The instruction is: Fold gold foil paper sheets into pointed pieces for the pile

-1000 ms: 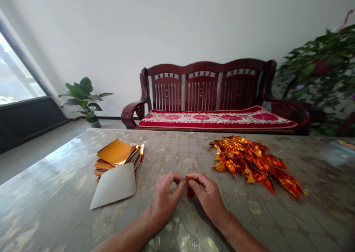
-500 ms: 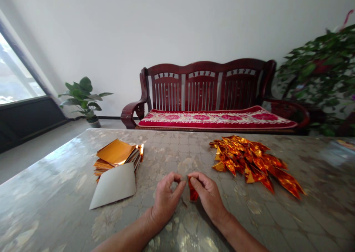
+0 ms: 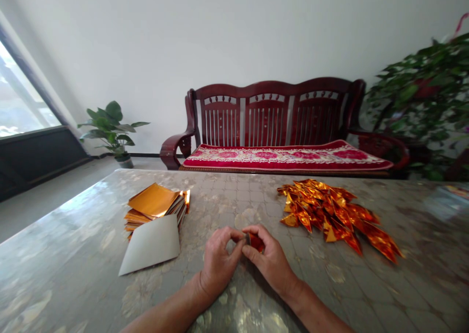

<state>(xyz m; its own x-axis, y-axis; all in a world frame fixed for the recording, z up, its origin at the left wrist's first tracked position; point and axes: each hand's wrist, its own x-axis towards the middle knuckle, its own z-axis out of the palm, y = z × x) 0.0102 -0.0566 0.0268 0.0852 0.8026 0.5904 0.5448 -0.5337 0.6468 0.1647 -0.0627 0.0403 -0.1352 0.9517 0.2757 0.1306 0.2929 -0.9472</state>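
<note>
Both hands meet above the table around a small folded piece of orange foil paper (image 3: 257,243). My left hand (image 3: 221,255) pinches its grey edge between thumb and forefinger. My right hand (image 3: 270,259) is closed round the other side, thumb in front, with most of the paper hidden behind its fingers. Left of the hands lies a stack of foil paper sheets (image 3: 153,202), orange side up on top. One sheet with its pale grey side up (image 3: 152,245) leans against the stack's front. To the right is a heap of folded orange foil pieces (image 3: 330,208).
A patterned, glossy table (image 3: 205,196) spreads under everything. At its right edge lies something in clear plastic (image 3: 447,201). Beyond stands a dark red wooden bench (image 3: 264,122) with a red floral cushion (image 3: 286,157). Potted plants (image 3: 113,122) flank it.
The left thumb and forefinger have come onto the foil paper, which they were apart from. The paper has turned up and tucked between the right fingers; stack and heap are unmoved.
</note>
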